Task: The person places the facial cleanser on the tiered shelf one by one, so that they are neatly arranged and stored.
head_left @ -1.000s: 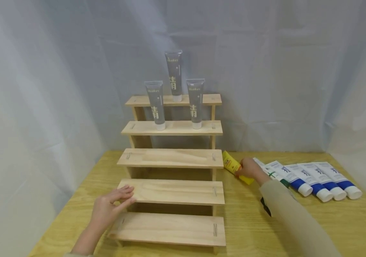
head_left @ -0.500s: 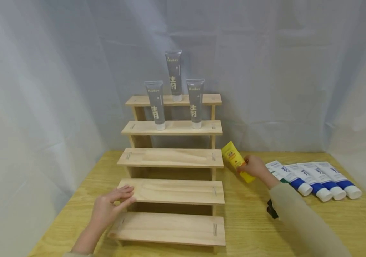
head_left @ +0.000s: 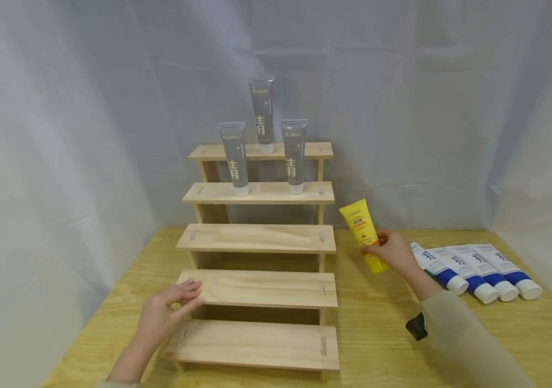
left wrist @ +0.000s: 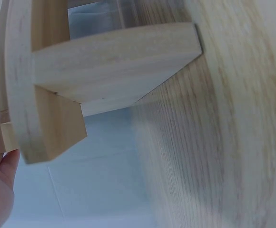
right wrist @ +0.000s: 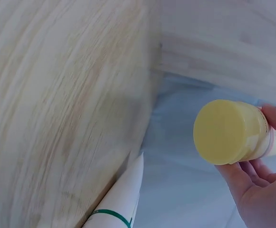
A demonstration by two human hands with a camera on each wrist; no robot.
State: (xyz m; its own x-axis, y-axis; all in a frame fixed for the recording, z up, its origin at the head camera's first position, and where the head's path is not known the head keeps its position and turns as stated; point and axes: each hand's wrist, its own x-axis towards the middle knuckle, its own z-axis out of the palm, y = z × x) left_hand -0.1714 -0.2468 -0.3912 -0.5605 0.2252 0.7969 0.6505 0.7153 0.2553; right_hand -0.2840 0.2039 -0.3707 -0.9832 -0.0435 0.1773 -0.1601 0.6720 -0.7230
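My right hand (head_left: 394, 252) holds a yellow tube (head_left: 360, 229) above the table, to the right of the stepped wooden display stand (head_left: 256, 237). The tube leans, crimped end up, its printed front facing me. In the right wrist view its round yellow cap (right wrist: 220, 132) faces the camera, with the thumb on one side and fingers on the other. My left hand (head_left: 161, 310) rests on the left end of the stand's second step from the bottom, its fingers on top and thumb near the front edge. Three clear grey tubes (head_left: 295, 156) stand cap-down on the upper two steps.
Several white tubes with blue bands (head_left: 474, 269) lie in a row on the table (head_left: 377, 334) at the right. A white tube with a green line (right wrist: 112, 211) lies below the right hand. Grey-white sheeting (head_left: 402, 108) encloses the back and sides.
My right hand has lifted the yellow tube off the table beside the white ones and turned it more upright. The left hand has stayed on the stand.
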